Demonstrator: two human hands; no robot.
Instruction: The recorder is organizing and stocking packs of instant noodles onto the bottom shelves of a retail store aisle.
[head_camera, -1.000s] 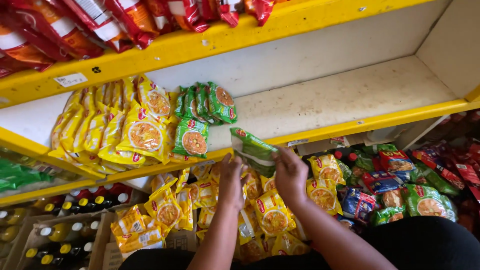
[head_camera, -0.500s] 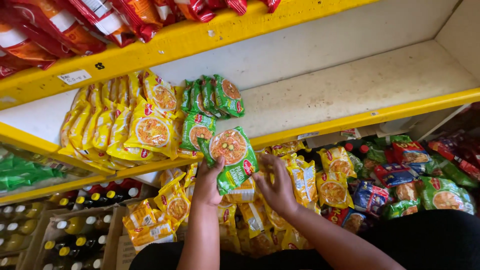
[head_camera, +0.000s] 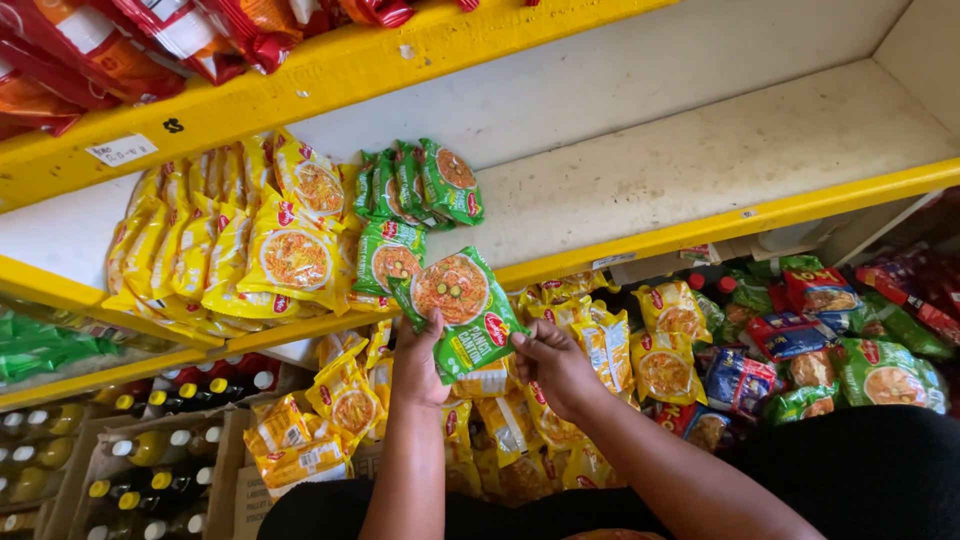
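Both hands pinch one green noodle packet (head_camera: 462, 305) below shelf edge (head_camera: 700, 222): left hand (head_camera: 420, 352) fingers grasp its left side, right hand (head_camera: 550, 362) fingertips grip bottom right corner; green packets (head_camera: 415, 190) on shelf above

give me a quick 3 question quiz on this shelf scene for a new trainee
1. True or false: the left hand and the right hand both grip the same green noodle packet.
2. Multiple choice: what stands just left of the green packets on the shelf? A) yellow noodle packets B) blue tins C) glass jars
3. Short answer: what fills the cardboard boxes at lower left?

Key
1. True. The left hand holds the lower left edge, the right hand the lower right corner.
2. A.
3. Bottles with yellow, red and white caps.
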